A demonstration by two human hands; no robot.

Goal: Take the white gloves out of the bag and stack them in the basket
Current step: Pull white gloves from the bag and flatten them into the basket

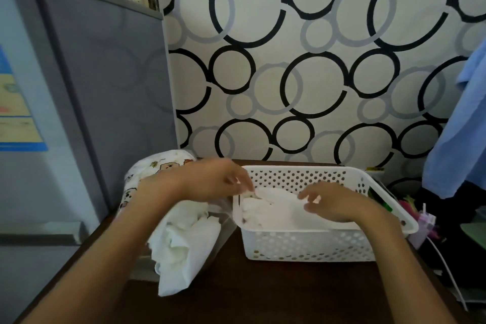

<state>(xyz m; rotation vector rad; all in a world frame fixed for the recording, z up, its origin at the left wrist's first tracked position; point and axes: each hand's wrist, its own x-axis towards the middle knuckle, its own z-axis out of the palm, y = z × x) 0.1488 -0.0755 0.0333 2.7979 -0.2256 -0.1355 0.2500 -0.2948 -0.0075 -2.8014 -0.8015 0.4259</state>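
The white basket (pixel 310 244) stands on the dark worktop (pixel 236 297) and serves as landmark. Left of the basket, touching its left wall, lies a clear bag (pixel 223 218) with crumpled white gloves (pixel 181 242) inside it. Behind the bag sits a white cloth with cartoon prints (pixel 157 166). The left hand (pixel 218 179) is over the basket's left rim, its fingers pinched on the edge of a white glove (pixel 276 208) that lies in the basket. The right hand (pixel 334 202) is inside the basket over this glove, fingers bent; whether it grips the glove I cannot tell.
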